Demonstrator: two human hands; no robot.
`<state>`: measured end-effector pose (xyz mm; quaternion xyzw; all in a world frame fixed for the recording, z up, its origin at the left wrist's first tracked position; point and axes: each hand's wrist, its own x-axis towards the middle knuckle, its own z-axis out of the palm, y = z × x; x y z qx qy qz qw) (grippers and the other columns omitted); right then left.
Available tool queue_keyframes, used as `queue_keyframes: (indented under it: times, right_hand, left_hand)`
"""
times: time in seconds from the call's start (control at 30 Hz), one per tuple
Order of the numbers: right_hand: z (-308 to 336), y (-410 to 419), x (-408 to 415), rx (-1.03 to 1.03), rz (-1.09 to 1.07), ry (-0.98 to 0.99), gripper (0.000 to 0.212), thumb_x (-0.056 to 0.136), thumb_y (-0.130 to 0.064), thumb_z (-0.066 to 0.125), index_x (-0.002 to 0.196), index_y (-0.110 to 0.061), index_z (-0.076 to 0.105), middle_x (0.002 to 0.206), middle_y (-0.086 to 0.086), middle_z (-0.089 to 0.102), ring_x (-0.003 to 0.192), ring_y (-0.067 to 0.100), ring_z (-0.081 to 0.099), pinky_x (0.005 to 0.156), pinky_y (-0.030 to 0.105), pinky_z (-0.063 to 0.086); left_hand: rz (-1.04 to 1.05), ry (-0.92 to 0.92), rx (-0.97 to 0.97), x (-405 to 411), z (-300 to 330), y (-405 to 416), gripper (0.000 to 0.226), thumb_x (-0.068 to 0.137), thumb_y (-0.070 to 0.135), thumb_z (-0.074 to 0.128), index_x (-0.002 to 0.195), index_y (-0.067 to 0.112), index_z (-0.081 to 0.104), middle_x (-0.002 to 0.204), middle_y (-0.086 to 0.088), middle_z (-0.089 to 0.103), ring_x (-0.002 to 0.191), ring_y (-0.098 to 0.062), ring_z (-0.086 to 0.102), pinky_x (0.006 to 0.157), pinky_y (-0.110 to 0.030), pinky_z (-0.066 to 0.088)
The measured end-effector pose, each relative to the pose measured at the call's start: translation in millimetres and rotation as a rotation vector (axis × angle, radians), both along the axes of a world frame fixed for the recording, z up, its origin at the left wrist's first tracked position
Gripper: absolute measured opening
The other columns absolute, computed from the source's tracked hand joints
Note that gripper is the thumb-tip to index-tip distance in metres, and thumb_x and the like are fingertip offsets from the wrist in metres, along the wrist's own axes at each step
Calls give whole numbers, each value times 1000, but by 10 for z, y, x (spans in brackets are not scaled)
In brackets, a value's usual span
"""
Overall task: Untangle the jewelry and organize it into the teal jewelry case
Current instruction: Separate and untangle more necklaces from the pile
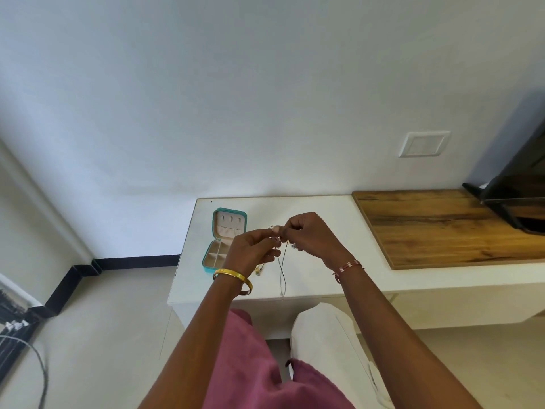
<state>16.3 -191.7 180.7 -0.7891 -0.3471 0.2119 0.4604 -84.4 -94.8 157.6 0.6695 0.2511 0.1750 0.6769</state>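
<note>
The teal jewelry case [208, 269] lies open on the white table, its lid standing up with small hooks and its base split into beige compartments. Just right of it, above the table, my left hand [250, 251] and my right hand [309, 234] meet, both pinching a tangled bunch of thin jewelry chains [281, 258]. A loose strand of chain hangs down from my fingers to near the table's front edge. A small gold piece dangles under my left hand. The knot itself is mostly hidden by my fingers.
The white table [324, 208] stands against a white wall. A wooden board [442, 225] covers its right part, with a dark screen stand [513, 202] at the far right. My knees sit below the front edge. A cable lies on the floor at left.
</note>
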Motion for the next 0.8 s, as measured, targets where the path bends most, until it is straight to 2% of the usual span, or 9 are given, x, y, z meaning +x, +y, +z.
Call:
queue_keyframes:
  times: [0.13, 0.2, 0.3, 0.4, 0.57, 0.67, 0.73, 0.8]
  right_hand:
    - [-69, 10, 20, 5, -2, 38, 33, 85, -28, 64, 66, -2, 61, 56, 3, 52, 55, 15, 44, 57, 24, 37]
    - [-122, 3, 36, 23, -13, 120, 34, 86, -31, 63, 64, -4, 60, 59, 3, 56, 56, 12, 48, 60, 24, 43]
    - [-218, -36, 87, 31, -45, 225, 34, 86, -34, 62, 64, -9, 58, 64, 4, 60, 61, 11, 54, 67, 24, 47]
    - [-331, -85, 162, 101, -68, 362, 31, 87, -32, 61, 66, -9, 60, 64, 5, 60, 65, 14, 56, 72, 29, 49]
    - [-552, -192, 309, 303, -152, 705, 33, 87, -19, 62, 54, -12, 57, 44, 2, 40, 50, 19, 54, 73, 37, 51]
    - [-714, -252, 377, 344, -205, 855, 39, 89, -20, 59, 52, -15, 47, 42, 1, 34, 47, 19, 51, 75, 39, 52]
    - [-823, -250, 395, 401, -228, 963, 42, 90, -22, 56, 53, -15, 38, 40, 0, 33, 45, 17, 51, 72, 38, 54]
    - [-903, -218, 396, 488, -252, 1070, 42, 93, -24, 52, 54, -14, 39, 38, -1, 33, 44, 16, 48, 67, 35, 55]
  left_hand:
    - [-28, 46, 15, -23, -57, -6, 3, 84, 11, 61, 82, 13, 63, 66, -2, 66, 55, -6, 66, 62, -18, 56]
    - [-30, 54, -59, -10, -57, -4, 13, 87, 10, 56, 76, 11, 62, 59, -3, 65, 51, -10, 65, 59, -20, 56]
    - [39, 39, -204, 36, -52, 18, 32, 94, 6, 38, 66, 7, 55, 45, -1, 59, 41, -13, 59, 51, -23, 55]
    - [102, -4, -301, 52, -66, 47, 32, 94, 6, 35, 67, 7, 51, 42, 0, 56, 38, -13, 54, 52, -26, 52]
    - [343, -115, -558, -37, -152, 235, 15, 89, 5, 47, 78, 3, 58, 45, -3, 60, 40, -13, 57, 49, -23, 53]
    - [373, -96, -547, -116, -304, 363, 13, 89, 6, 50, 86, 2, 62, 53, -4, 65, 44, -12, 60, 52, -21, 54]
    - [345, -75, -506, -146, -392, 362, 13, 89, 7, 50, 94, 1, 61, 66, -8, 66, 47, -10, 60, 52, -20, 54]
    - [335, -70, -486, -149, -449, 334, 11, 90, 5, 49, 89, 2, 60, 74, -11, 62, 44, -8, 57, 49, -19, 51]
